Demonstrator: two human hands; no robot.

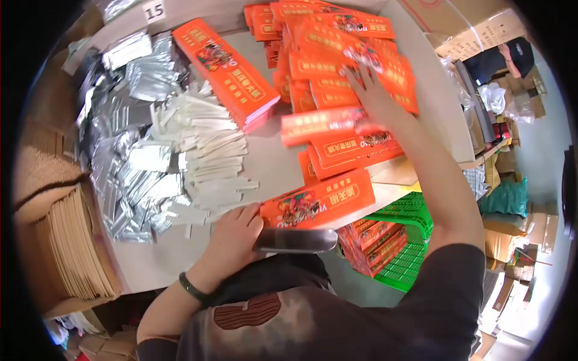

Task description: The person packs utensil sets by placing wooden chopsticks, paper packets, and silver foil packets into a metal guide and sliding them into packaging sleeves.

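Looks part-way. Silver packets (153, 156) and white strips (220, 141) loose on table (135, 265). Left hand (236, 231) curled at end of near pack (319, 200); can't tell if clamped. Right hand (370, 93) stretched out, fingers apart over orange pile (316, 63). Some packs in green basket (406, 274), many outside.

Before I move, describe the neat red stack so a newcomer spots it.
On the table, find the 15 label. Between the silver packets and the jumbled red packs lies the red stack. Unlike those packs, it is squared into one block.
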